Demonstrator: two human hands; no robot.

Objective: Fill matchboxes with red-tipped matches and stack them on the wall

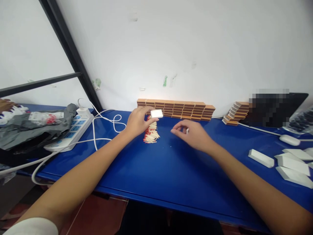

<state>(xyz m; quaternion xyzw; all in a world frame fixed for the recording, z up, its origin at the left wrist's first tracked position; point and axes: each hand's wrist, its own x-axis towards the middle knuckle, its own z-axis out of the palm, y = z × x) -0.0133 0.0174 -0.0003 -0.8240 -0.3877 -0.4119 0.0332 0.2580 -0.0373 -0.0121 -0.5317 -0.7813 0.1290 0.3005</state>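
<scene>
My left hand [139, 121] is closed on a small white matchbox tray [156, 113], gripping its left end between thumb and fingers. Below and partly behind that hand lies a pile of red-tipped matches [151, 134] on the blue table [146, 173]. To the right of the pile, my right hand [192, 133] hovers over the table with curled fingers, thumb and index tips near each other. A tiny white bit shows among its fingers; what it is I cannot make out. Behind both hands, matchboxes [174, 109] with brown sides stand stacked in a row against the wall.
A smaller leaning matchbox stack [236, 112] stands at the back right, beside a dark screen [275, 109]. White box pieces [293, 164] lie at right. A power strip [73, 132], white cables [94, 130] and a grey plastic bag [36, 130] occupy the left side.
</scene>
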